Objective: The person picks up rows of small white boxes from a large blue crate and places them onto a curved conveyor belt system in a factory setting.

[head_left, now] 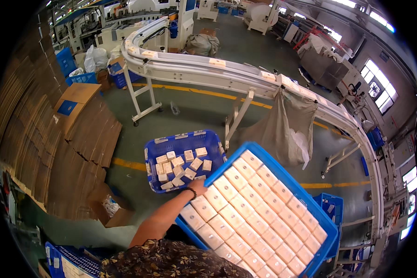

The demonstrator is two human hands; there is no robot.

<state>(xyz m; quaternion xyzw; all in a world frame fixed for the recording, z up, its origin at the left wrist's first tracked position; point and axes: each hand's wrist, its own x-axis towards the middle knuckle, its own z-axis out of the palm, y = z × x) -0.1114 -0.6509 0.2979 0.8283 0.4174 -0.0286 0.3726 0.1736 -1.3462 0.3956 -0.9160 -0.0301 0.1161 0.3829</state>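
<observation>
Green factory floor, one full tray at the hand

Green floor [194, 111] spreads under a curving white conveyor [185, 65], which carries a few pale packs set apart along its belt. Flattened cardboard [78, 167] is stacked high on the left, and a grey cloth sack [275, 125] hangs beneath the line.

Close to the person, a blue tray [330, 228] holds pale square packs [245, 211] in tight, even rows. As I judge it, the filling is done across all of the tray that shows: I make out no gap in the rows, though its near end is cut off from sight. Less orderly is the dark blue basket [180, 137] beyond, where loose packs [177, 161] lie scattered at odd angles. Those look like the part left unarranged, along with the packs on the belt.

The left hand [198, 186] is at the tray's left rim, touching it, fingers apparently curled together around the edge; the tips are hidden, so the exact hold is hard to make out. The tray and its rows lie directly to the right of that hand, turned at a slant. The basket is just past it, farther from the body and slightly left. Of the right hand nothing shows, and I cannot tell how it is held.
</observation>
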